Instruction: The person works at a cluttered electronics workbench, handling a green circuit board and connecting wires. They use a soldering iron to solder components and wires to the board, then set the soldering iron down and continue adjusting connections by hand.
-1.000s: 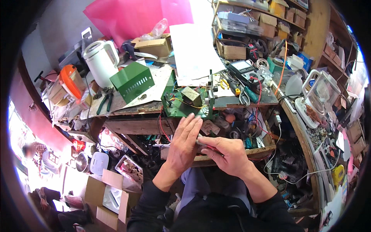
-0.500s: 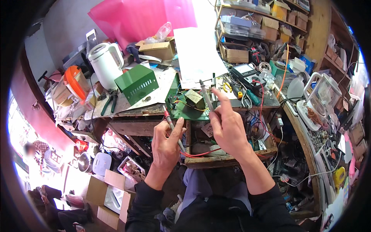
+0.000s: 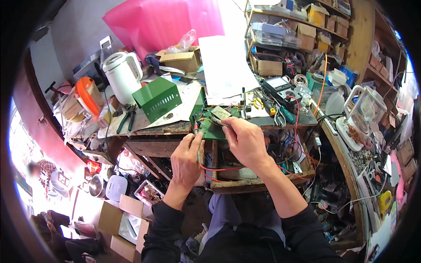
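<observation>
Though apart, left grip (image 3: pixel 187 160) tight around red probe (image 3: pixel 196 127), right grip (image 3: pixel 245 141) around dark probe (image 3: pixel 217 121).

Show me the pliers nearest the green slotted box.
The green-handled pliers, just left of the box; the other pliers lie far to its right.

The test lead (image 3: pixel 220 169) is red, the chassis (image 3: pixel 212 132) green, the hanging sheet (image 3: pixel 164 22) pink, the jug (image 3: pixel 119 79) white.
</observation>
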`<state>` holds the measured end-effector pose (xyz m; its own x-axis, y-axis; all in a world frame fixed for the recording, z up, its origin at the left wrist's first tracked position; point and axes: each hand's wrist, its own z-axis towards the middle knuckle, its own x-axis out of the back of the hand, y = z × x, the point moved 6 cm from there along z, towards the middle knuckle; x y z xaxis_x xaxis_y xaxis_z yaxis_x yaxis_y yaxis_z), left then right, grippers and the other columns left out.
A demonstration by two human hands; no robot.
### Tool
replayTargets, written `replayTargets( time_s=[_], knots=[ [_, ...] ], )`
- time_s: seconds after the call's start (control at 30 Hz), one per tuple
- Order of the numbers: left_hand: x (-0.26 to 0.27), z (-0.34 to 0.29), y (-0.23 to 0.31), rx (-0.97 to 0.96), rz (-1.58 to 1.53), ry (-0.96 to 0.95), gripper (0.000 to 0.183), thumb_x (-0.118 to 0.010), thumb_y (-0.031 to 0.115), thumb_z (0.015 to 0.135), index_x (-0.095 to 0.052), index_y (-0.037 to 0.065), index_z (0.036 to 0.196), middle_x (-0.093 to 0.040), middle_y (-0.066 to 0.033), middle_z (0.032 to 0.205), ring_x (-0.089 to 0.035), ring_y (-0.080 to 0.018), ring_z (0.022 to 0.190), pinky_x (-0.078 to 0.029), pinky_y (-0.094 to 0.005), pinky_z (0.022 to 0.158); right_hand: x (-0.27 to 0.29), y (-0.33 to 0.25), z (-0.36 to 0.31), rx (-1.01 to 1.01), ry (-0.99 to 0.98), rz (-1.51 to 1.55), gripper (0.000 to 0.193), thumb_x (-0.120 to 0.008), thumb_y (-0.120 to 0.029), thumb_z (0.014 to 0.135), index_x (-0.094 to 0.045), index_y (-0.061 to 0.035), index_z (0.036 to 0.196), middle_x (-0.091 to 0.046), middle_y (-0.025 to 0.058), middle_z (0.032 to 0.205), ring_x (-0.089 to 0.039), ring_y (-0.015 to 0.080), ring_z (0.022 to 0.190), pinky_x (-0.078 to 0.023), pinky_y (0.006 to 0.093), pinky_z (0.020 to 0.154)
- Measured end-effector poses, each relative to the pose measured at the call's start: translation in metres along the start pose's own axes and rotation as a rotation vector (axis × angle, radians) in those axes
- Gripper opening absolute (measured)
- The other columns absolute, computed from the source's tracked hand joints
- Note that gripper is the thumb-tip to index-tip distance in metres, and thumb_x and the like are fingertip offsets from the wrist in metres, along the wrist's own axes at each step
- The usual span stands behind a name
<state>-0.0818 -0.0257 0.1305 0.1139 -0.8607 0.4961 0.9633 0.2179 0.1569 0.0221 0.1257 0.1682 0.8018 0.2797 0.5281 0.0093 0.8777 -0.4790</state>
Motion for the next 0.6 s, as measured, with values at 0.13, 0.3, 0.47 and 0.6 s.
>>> replayTargets(
  time_s=[0.13,0.3,0.47,0.6],
  knots=[
    [-0.002,0.004,-0.004,0.024,0.000,-0.030,0.027,-0.073,0.010,0.095,-0.072,0.001,0.120,-0.069,-0.0173,0.109,-0.072,-0.0357,0.087,-0.059,-0.0423,0.074,-0.011,-0.003,0.006,0.082,0.037,0.003,0.014,-0.069,-0.008,0.094,-0.072,-0.0043,0.107,-0.074,0.0174,0.095,-0.072,0.0380,0.087,-0.056,0.0456,0.074],
    [0.000,0.005,-0.003,0.046,0.026,-0.051,0.026,-0.073,0.012,0.095,-0.072,0.001,0.119,-0.070,-0.0165,0.109,-0.072,-0.0353,0.085,-0.058,-0.0421,0.072,-0.024,-0.006,0.015,0.088,0.034,-0.037,0.012,-0.067,-0.010,0.095,-0.071,-0.0054,0.106,-0.074,0.0157,0.096,-0.071,0.0380,0.088,-0.057,0.0461,0.074],
    [0.000,0.006,-0.001,0.053,0.040,-0.079,0.024,-0.070,0.015,0.097,-0.072,0.002,0.118,-0.070,-0.0157,0.108,-0.072,-0.0351,0.083,-0.057,-0.0426,0.071,-0.030,-0.005,0.018,0.069,0.008,-0.068,0.012,-0.067,-0.011,0.095,-0.071,-0.0061,0.105,-0.074,0.0152,0.097,-0.072,0.0380,0.087,-0.057,0.0472,0.072],
    [0.001,0.012,0.002,0.051,0.061,-0.095,0.023,-0.069,0.017,0.098,-0.072,0.004,0.117,-0.070,-0.0144,0.108,-0.072,-0.0348,0.082,-0.057,-0.0434,0.071,-0.036,0.001,0.020,0.066,-0.007,-0.100,0.012,-0.067,-0.013,0.095,-0.072,-0.0084,0.106,-0.074,0.0149,0.098,-0.072,0.0374,0.087,-0.058,0.0482,0.072]
  ],
)
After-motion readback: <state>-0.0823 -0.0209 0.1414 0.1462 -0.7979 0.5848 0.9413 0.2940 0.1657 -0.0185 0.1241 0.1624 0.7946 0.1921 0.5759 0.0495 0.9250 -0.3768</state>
